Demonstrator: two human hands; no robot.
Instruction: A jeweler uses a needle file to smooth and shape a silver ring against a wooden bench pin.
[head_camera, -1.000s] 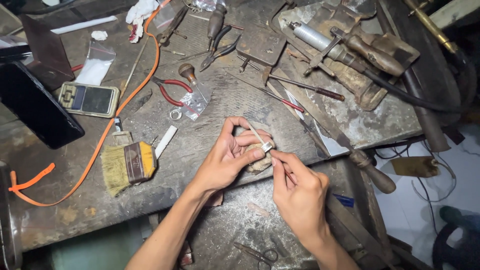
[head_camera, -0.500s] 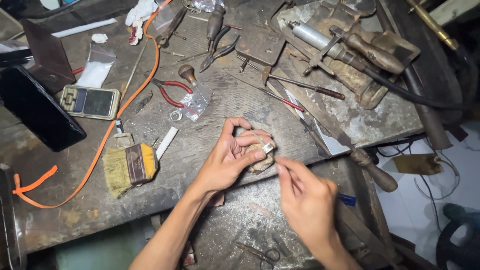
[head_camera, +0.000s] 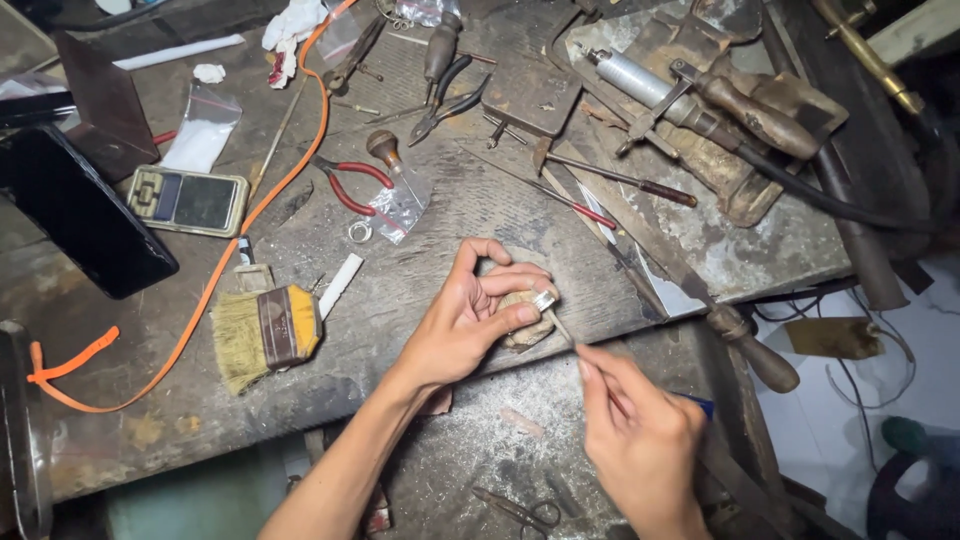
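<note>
Right hand (head_camera: 640, 440) drew back; two hands, one ring (head_camera: 543, 300), one thin tool (head_camera: 560, 327)

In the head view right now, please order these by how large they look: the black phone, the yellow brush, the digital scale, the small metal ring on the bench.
1. black phone, clearly largest.
2. yellow brush and digital scale: look about alike, so I will not rank them.
3. small metal ring, by far smallest.

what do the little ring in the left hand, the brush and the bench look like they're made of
Ring: bright silvery metal, apparently, since it glints; pinched in the left hand.
Brush: pale straw-coloured bristles, brown band, yellow handle, probably wood.
Bench: rough grey wood, going by its grain and scoring.
</note>
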